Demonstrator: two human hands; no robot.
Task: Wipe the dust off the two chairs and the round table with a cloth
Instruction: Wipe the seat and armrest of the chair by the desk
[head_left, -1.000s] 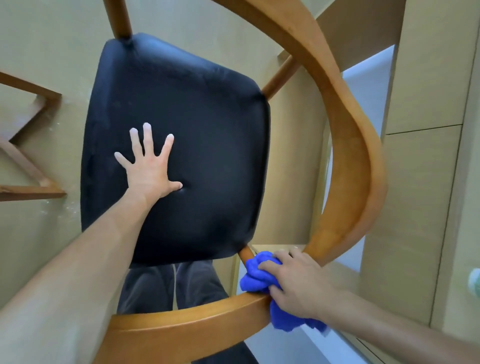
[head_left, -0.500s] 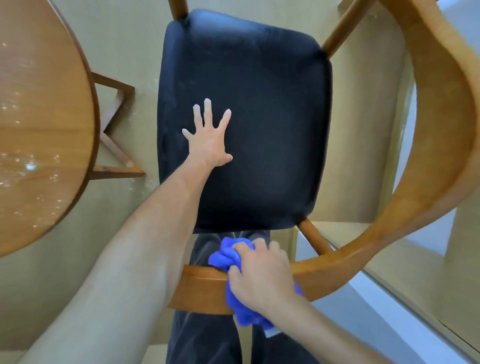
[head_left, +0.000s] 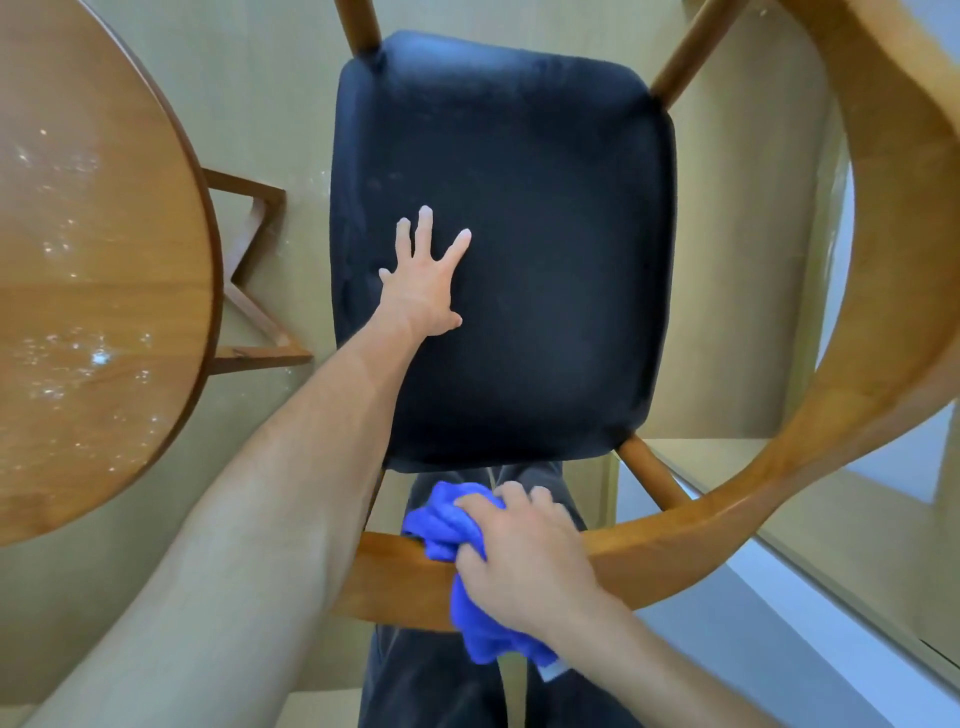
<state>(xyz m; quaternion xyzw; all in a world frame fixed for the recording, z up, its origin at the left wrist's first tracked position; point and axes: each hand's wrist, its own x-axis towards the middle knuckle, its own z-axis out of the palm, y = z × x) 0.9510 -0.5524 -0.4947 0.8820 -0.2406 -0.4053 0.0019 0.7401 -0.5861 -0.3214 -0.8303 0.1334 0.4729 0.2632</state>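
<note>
- Head view, looking straight down: a chair (head_left: 883, 260) with a curved wooden rail fills the centre and right of the frame, and its black padded seat (head_left: 519, 234) sits in the upper middle.
- The left hand (head_left: 423, 283) lies flat on the left half of the seat, fingers straight and spread, palm down, holding nothing.
- The right hand (head_left: 524, 561), at lower centre, has its fingers curled around a bunched blue cloth (head_left: 457, 525) and presses it onto the top of the chair rail (head_left: 395, 577) at the near edge of the chair.
- Part of the cloth hangs below the rail, under the wrist.
- A gap shows between the seat's near edge and the rail; dark trousers (head_left: 441, 680) are visible through it and below the rail.
- The round wooden table (head_left: 93, 260) takes up the left side of the frame, with pale specks scattered over its top.
- Its curved edge stands apart from the seat's left edge, with a strip of beige floor (head_left: 270, 104) and part of a wooden base frame (head_left: 260, 322) between them.
- To the right, the rail sweeps close to a pale panel and a light blue-grey strip at the frame's lower right.
</note>
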